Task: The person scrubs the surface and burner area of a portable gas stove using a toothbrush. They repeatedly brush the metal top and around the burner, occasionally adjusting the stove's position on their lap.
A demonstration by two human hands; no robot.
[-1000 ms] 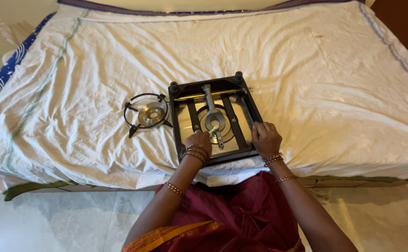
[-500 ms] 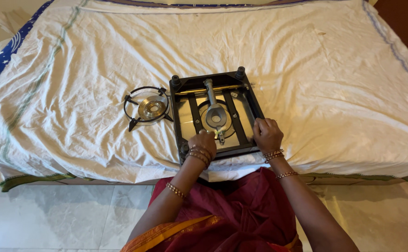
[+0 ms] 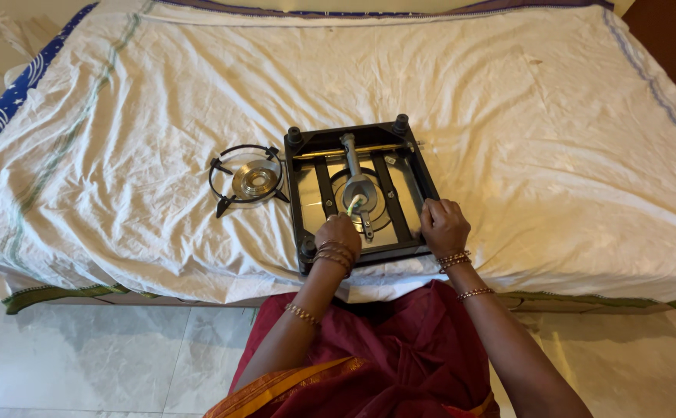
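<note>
On the bed's white sheet (image 3: 508, 116) lies my black stove frame (image 3: 424, 179), bottom side up. My left hand (image 3: 338, 234) pinches a thin green-tipped tool (image 3: 352, 204) against the grey burner pipe (image 3: 355, 182) in the middle. My right hand (image 3: 444, 226) is curled over the frame's right edge, holding it. Beside the frame, the round pan stand (image 3: 248, 179) is already off. The pipe looks still fixed on. I see no labels.

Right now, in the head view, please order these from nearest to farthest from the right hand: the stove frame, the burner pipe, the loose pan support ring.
From the right hand:
1. Black stove frame, under the fingers, touching.
2. Burner pipe, to the left, at the frame's centre.
3. Loose pan support ring, farther left, on the white cloth beside the frame.
</note>
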